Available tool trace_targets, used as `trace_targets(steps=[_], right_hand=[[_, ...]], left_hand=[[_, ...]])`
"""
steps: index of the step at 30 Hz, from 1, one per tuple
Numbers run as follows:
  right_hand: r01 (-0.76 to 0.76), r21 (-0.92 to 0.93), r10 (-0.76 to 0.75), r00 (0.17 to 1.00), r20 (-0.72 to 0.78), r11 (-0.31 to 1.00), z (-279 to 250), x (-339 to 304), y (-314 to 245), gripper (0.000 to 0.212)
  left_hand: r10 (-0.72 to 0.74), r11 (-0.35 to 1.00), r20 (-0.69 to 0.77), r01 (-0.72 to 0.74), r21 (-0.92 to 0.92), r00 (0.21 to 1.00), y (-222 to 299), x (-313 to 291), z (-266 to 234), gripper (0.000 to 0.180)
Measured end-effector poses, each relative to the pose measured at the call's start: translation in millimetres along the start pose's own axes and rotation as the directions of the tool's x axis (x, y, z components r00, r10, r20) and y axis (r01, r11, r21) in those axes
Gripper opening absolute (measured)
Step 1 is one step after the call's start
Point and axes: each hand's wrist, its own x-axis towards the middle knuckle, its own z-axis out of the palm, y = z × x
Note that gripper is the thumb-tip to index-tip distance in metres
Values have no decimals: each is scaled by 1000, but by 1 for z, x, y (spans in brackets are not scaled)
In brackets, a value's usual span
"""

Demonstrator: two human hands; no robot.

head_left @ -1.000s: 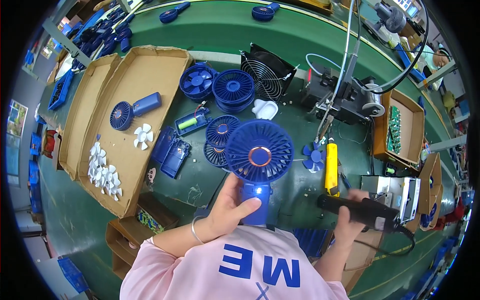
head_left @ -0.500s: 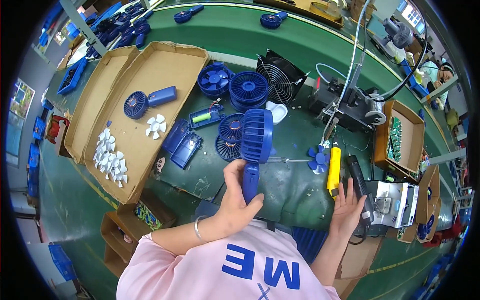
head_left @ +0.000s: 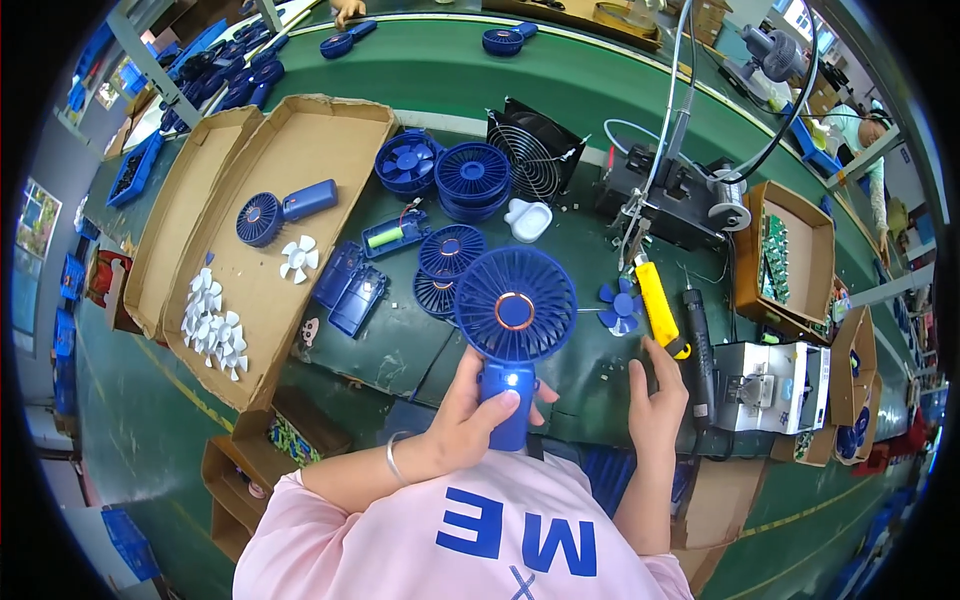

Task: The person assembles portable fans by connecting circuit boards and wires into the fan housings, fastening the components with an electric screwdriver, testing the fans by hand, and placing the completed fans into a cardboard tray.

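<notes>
Blue plastic fills our left hand [head_left: 470, 425]: we grip the handheld fan [head_left: 512, 330] by its handle, thumb over a small lit spot, the round grille upright and facing us so the front can be looked over. Our right hand [head_left: 655, 400] holds nothing, fingers spread and resting on the green bench [head_left: 400, 345] just beside the yellow-handled tool [head_left: 660, 315] and the black driver [head_left: 697, 350], both within easy reach. Behind the fan lie loose grilles [head_left: 450, 250] and a small blue impeller [head_left: 620, 305]. To our left, a cardboard tray [head_left: 320, 150] keeps white impellers [head_left: 212, 320] and another fan [head_left: 282, 210] together. Farther off stands what seems to be a soldering station [head_left: 680, 195], though it is hard to tell.
</notes>
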Motion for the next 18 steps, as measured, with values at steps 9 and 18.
trace_targets(steps=[9, 18], right_hand=[[292, 125, -288, 956, -51, 948, -23, -17, -26, 59], [372, 262, -419, 895, 155, 890, -23, -19, -36, 73]], left_hand=[[-277, 935, 131, 235, 265, 952, 8, 7, 1, 41], [-350, 937, 396, 305, 172, 849, -1, 26, -22, 57]])
